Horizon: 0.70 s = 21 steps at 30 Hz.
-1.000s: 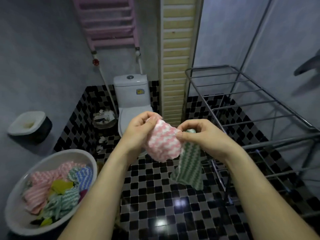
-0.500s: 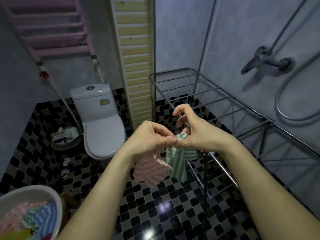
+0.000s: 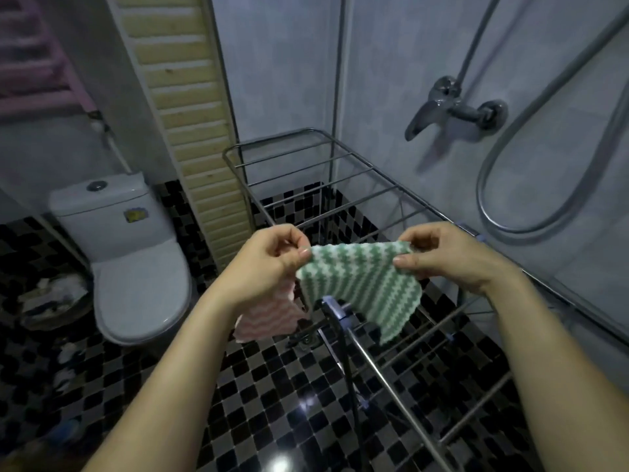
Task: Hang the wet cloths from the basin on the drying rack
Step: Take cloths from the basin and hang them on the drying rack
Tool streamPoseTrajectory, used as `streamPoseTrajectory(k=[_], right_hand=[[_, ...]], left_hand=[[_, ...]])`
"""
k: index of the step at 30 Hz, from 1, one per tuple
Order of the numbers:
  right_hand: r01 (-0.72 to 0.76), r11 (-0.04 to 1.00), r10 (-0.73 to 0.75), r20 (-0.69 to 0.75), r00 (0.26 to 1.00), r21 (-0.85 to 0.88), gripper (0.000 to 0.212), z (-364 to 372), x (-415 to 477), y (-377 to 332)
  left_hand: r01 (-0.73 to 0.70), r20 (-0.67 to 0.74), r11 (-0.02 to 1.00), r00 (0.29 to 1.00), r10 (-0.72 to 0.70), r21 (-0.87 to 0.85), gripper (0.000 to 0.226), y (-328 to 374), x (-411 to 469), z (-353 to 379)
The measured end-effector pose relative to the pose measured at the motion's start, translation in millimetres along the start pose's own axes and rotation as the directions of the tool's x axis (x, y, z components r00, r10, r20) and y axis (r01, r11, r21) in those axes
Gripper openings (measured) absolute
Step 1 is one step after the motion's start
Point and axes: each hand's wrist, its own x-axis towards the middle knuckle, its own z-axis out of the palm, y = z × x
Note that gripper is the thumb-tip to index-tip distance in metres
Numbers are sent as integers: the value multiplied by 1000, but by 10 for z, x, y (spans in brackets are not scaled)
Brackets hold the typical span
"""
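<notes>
A green-and-white zigzag cloth (image 3: 360, 284) is stretched flat between my two hands above the near end of the metal drying rack (image 3: 326, 158). My left hand (image 3: 265, 267) pinches its left corner and also holds a pink-and-white zigzag cloth (image 3: 269, 316) that hangs below the palm. My right hand (image 3: 449, 257) pinches the green cloth's right corner. The rack's bars run away towards the back wall with nothing on them. The basin is out of view.
A white toilet (image 3: 136, 264) stands at the left, with a waste bin (image 3: 54, 301) beside it. A slatted wooden panel (image 3: 190, 131) rises behind the rack. A shower tap (image 3: 452, 110) and hose (image 3: 544, 185) are on the right wall. The floor is black-and-grey mosaic tile.
The view has swung right, away from the basin and towards the rack. The hands parted and spread the green cloth out; the pink cloth dropped to hang under my left hand.
</notes>
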Motion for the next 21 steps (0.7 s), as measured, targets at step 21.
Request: streamPoseTrajectory(k=[21], right_hand=[[-199, 954, 87, -427, 900, -224, 8, -244, 1090, 1369]], left_hand=[[432, -331, 836, 886, -324, 339, 15, -1081, 861, 1020]])
